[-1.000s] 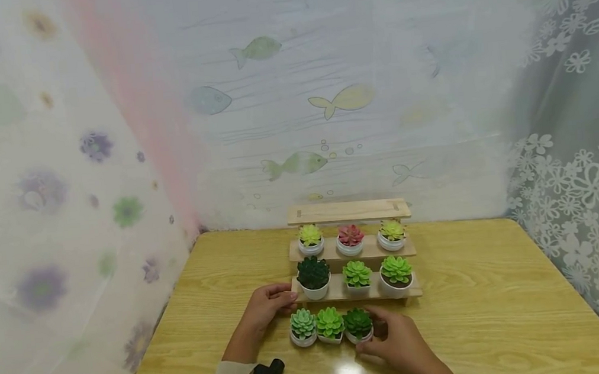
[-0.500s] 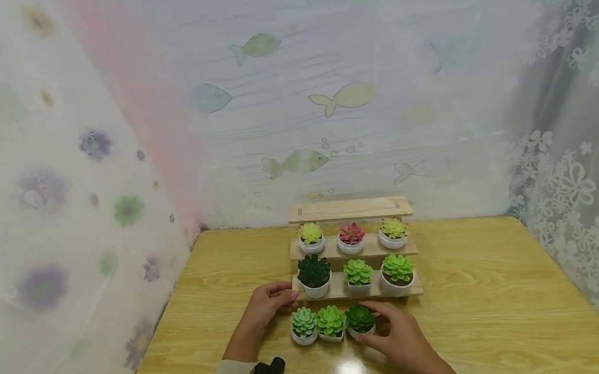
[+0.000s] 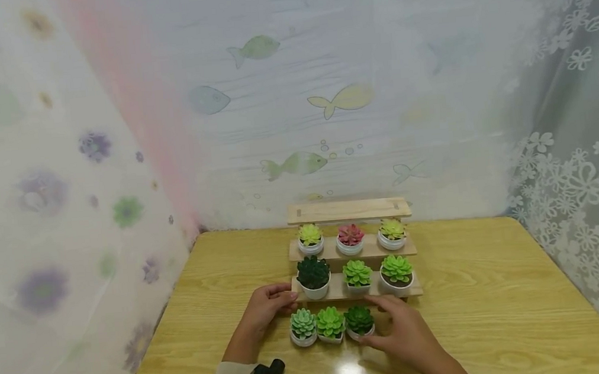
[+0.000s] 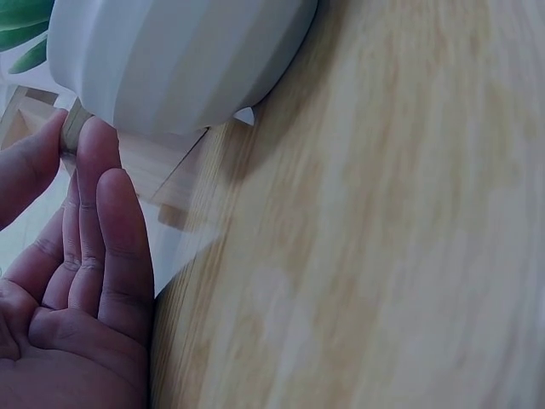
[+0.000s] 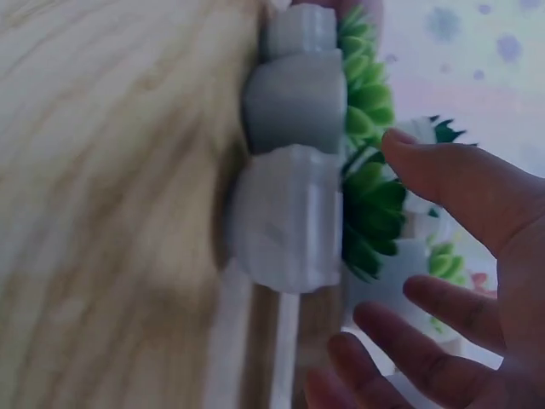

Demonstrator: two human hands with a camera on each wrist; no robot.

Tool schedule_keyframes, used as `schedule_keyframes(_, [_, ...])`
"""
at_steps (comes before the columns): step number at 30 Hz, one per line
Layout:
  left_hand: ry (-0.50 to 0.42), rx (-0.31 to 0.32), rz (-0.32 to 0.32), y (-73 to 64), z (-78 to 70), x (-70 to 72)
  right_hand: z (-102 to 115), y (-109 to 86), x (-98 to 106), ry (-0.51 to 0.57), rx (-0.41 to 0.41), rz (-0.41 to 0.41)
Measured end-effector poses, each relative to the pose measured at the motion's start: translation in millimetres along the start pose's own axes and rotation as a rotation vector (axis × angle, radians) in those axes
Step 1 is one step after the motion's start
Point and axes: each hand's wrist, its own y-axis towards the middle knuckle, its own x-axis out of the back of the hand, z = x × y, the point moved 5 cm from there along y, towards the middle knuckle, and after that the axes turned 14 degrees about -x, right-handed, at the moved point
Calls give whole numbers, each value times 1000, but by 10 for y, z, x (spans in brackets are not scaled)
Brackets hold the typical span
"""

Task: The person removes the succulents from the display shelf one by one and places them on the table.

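My left hand pinches the left end of the lowest plank of a wooden tiered shelf; the left wrist view shows thumb and forefinger on the plank's edge. My right hand is spread beside a dark green potted succulent, its fingers apart around the right side. In the right wrist view a gap shows between those fingers and the white pot. That pot ends a front row on the table, alongside a bright green succulent and a pale green one.
On the lower plank stand a very dark succulent and two bright green ones. The middle plank bears two yellow-green succulents and a red one. Behind the wooden table hangs a fish-patterned curtain.
My right hand has loosened from the dark green succulent's pot and drawn slightly to the right. That pot has shifted a little rightward from its neighbour. My left hand stays put.
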Motion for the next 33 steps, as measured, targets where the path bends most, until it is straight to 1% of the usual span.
schedule_keyframes(2, [3, -3, 1, -4, 2, -4, 20, -30, 35, -9, 3, -32])
schedule_keyframes(5, [8, -2, 0, -8, 8, -2, 73, -81, 95, -9, 44, -93])
schedule_keyframes(7, [7, -5, 4, -7, 8, -2, 125, -122, 155, 6, 105, -149])
schedule_keyframes(12, [-4, -11, 16, 0, 12, -9, 258, -208, 350, 61, 293, -314])
schedule_keyframes(14, [-5, -11, 16, 1, 17, -7, 296, -216, 424, 92, 345, -359])
schedule_keyframes(16, [-3, -15, 16, 1, 19, -5, 318, -204, 492, 119, 376, -392])
schedule_keyframes(21, [3, -18, 16, 0, 18, -4, 336, -160, 624, 116, 412, -443])
schedule_keyframes(25, [5, -16, 16, -3, 12, -5, 336, -105, 731, 107, 413, -468])
schedule_keyframes(33, [6, -18, 14, -3, -3, -8, 312, 65, 989, 88, 334, -555])
